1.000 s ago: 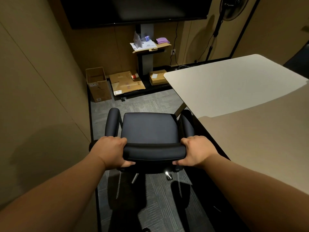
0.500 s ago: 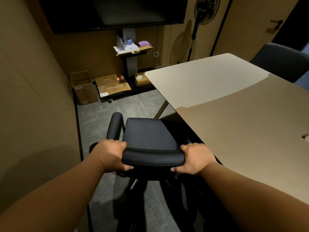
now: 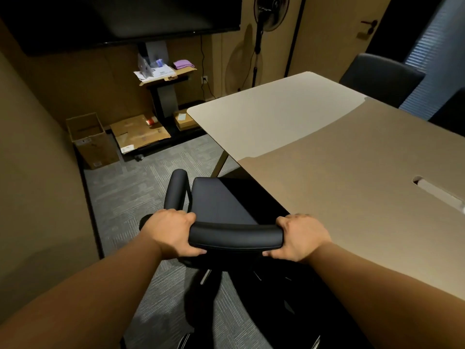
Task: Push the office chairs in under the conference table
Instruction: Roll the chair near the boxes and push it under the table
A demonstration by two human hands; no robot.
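Observation:
A black office chair stands in front of me, angled toward the beige conference table. The right part of its seat and its right armrest lie hidden beneath the table's edge. My left hand grips the left end of the padded backrest top. My right hand grips the right end, right beside the table edge. Across the table a second dark chair stands at the far side.
A wall runs close on the left. Cardboard boxes and flattened cardboard lie on the grey carpet by a wheeled screen stand. A standing fan is at the back wall. A cable slot is cut in the tabletop.
The chair has turned and rolled to the right, its right side sliding beneath the table. Both hands kept their grip on the backrest. My view swung right.

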